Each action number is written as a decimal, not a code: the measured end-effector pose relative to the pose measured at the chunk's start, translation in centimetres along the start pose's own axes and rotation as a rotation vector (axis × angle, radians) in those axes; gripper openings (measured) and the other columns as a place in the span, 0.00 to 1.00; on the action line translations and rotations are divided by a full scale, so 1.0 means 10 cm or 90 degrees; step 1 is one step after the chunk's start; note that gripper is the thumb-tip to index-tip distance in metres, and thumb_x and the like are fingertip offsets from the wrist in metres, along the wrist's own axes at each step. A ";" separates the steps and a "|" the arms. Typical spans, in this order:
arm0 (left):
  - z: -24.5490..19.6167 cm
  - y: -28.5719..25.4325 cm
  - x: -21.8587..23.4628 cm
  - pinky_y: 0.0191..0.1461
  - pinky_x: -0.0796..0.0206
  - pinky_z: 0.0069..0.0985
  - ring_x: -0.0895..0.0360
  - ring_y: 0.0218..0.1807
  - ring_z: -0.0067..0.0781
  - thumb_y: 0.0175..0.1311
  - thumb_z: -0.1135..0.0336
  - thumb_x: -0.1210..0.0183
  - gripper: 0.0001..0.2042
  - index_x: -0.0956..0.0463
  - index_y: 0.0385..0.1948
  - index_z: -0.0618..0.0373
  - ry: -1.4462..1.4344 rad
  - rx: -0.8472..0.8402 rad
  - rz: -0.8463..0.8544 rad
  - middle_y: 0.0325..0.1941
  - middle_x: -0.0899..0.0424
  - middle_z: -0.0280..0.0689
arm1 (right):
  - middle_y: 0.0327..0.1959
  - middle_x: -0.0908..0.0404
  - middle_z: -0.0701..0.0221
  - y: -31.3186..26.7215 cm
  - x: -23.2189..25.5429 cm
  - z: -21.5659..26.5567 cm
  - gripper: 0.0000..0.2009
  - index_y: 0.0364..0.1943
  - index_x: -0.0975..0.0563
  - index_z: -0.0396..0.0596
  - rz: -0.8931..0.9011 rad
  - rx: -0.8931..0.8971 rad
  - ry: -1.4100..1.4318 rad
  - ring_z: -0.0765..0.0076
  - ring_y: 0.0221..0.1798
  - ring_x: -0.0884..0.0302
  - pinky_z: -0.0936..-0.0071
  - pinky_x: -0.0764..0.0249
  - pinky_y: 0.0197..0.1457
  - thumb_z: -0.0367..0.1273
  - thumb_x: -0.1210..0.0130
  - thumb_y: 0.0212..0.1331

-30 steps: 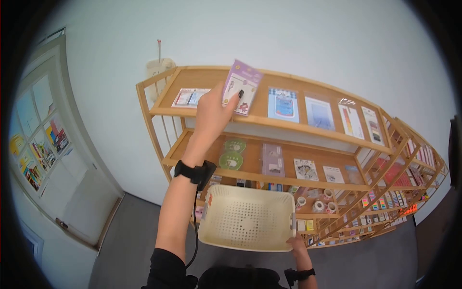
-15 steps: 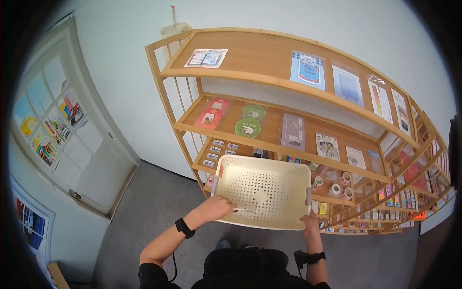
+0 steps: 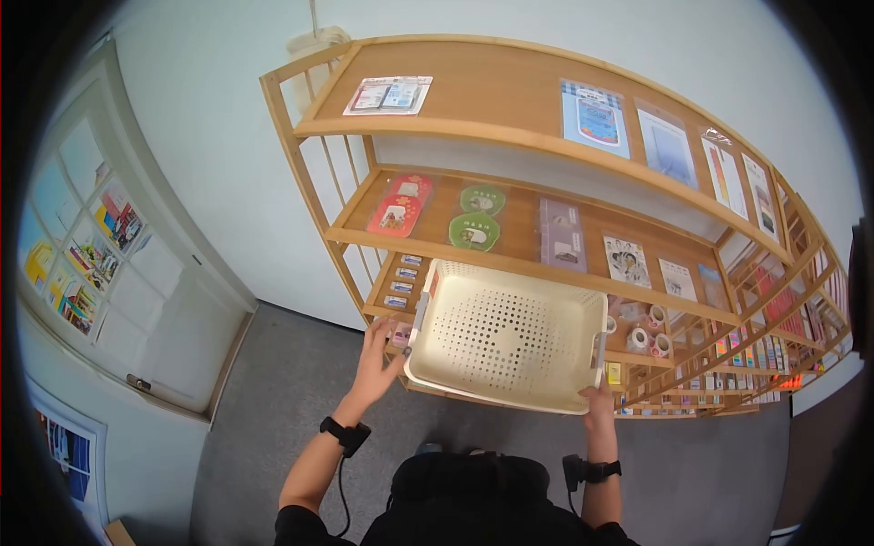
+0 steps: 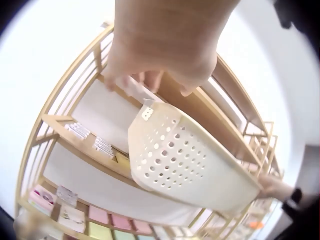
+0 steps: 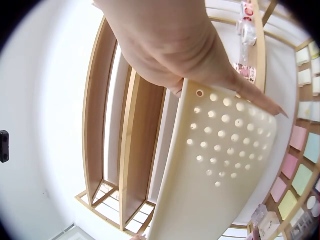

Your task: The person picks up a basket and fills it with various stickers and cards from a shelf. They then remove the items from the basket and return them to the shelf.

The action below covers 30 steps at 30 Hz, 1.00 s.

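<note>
A cream plastic basket [image 3: 510,337] with a perforated bottom is held up in front of the wooden shelf. My right hand [image 3: 598,407] grips its near right corner; in the right wrist view that hand [image 5: 165,45] lies over the rim, a finger stretched along the holed end wall. Beside the basket's left end is my left hand [image 3: 371,366], fingers extended and holding nothing, thumb close to the grey handle [image 3: 421,314]. The left wrist view has this hand [image 4: 167,55] above the basket's rim, fingers blurred.
On the top board [image 3: 482,82] of the shelf lie a pale blister pack [image 3: 389,96] and a blue packet [image 3: 594,118]. Red [image 3: 401,205] and green packets [image 3: 475,231] lie below, with tape rolls [image 3: 639,341] lower right. A door [image 3: 146,273] stands left.
My left hand took a purple-and-white packet from the top shelf down to the basket, then moved left off it, fingers extended. The packet no longer shows. The basket has moved slightly forward and right.
</note>
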State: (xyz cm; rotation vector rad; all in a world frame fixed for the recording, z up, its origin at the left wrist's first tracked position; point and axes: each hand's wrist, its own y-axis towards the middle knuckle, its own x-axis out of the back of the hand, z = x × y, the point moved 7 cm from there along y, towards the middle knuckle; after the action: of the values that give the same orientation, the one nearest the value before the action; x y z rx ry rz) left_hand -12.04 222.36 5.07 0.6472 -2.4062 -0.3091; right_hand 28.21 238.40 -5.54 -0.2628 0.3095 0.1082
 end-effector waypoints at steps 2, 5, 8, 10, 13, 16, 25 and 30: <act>0.61 -0.03 -0.23 0.65 0.49 0.37 0.48 0.67 0.45 0.59 0.56 0.45 0.29 0.44 0.61 0.52 -0.133 0.107 0.123 0.68 0.51 0.46 | 0.45 0.26 0.64 0.01 -0.03 0.02 0.31 0.57 0.36 0.40 0.024 0.002 0.002 0.65 0.46 0.27 0.74 0.30 0.47 0.16 0.59 0.39; 0.87 -0.28 -0.67 0.61 0.40 0.37 0.45 0.66 0.39 0.62 0.50 0.50 0.35 0.53 0.65 0.56 -0.475 0.450 0.347 0.67 0.46 0.44 | 0.48 0.27 0.65 0.01 -0.06 0.02 0.32 0.59 0.36 0.41 0.017 -0.019 0.002 0.66 0.48 0.29 0.76 0.33 0.50 0.15 0.59 0.40; 0.83 -0.27 -0.84 0.56 0.34 0.34 0.36 0.61 0.39 0.61 0.51 0.49 0.34 0.49 0.63 0.62 -0.558 0.437 0.458 0.62 0.38 0.45 | 0.48 0.27 0.66 0.00 -0.11 0.02 0.33 0.60 0.37 0.42 0.022 -0.033 -0.050 0.67 0.48 0.29 0.77 0.33 0.51 0.15 0.59 0.41; 1.00 -0.34 -0.91 0.53 0.31 0.31 0.29 0.55 0.36 0.61 0.54 0.48 0.30 0.44 0.59 0.67 -0.563 0.512 0.479 0.55 0.30 0.45 | 0.48 0.27 0.66 0.07 -0.01 -0.15 0.33 0.61 0.40 0.42 0.018 -0.048 -0.123 0.69 0.49 0.30 0.76 0.33 0.51 0.16 0.58 0.43; 1.49 -0.34 -1.00 0.48 0.31 0.25 0.26 0.47 0.30 0.59 0.63 0.50 0.24 0.38 0.54 0.69 -0.490 0.434 0.368 0.48 0.26 0.42 | 0.49 0.28 0.65 0.11 -0.12 -0.04 0.30 0.62 0.42 0.41 0.099 0.147 -0.379 0.67 0.47 0.29 0.72 0.31 0.49 0.21 0.55 0.48; 1.51 -0.35 -0.90 0.49 0.36 0.21 0.29 0.48 0.30 0.52 0.68 0.51 0.25 0.37 0.53 0.69 -0.403 0.360 0.303 0.48 0.26 0.42 | 0.44 0.25 0.60 0.04 -0.33 0.41 0.21 0.51 0.35 0.40 0.036 0.271 -0.672 0.57 0.40 0.25 0.65 0.29 0.42 0.25 0.51 0.49; 1.60 -0.49 -0.73 0.52 0.39 0.25 0.30 0.48 0.34 0.52 0.65 0.52 0.24 0.36 0.51 0.70 -0.370 0.333 0.216 0.47 0.26 0.44 | 0.28 0.31 0.58 -0.71 -2.05 2.77 0.09 0.30 0.29 0.41 -0.150 0.813 -0.758 0.50 0.30 0.29 0.61 0.31 0.29 0.32 0.44 0.51; 1.82 -0.55 -0.80 0.54 0.41 0.26 0.31 0.50 0.36 0.52 0.64 0.52 0.24 0.37 0.52 0.68 -0.405 0.331 0.218 0.48 0.26 0.44 | 0.30 0.29 0.57 -0.38 -2.68 3.69 0.31 0.29 0.27 0.35 -0.377 0.783 -0.931 0.51 0.35 0.29 0.61 0.30 0.35 0.56 0.43 0.45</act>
State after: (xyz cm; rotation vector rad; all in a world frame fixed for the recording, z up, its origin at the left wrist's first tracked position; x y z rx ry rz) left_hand -15.83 222.94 -15.14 0.3618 -3.1910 0.3206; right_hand 13.94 243.05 37.72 0.9570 -1.1637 -0.4756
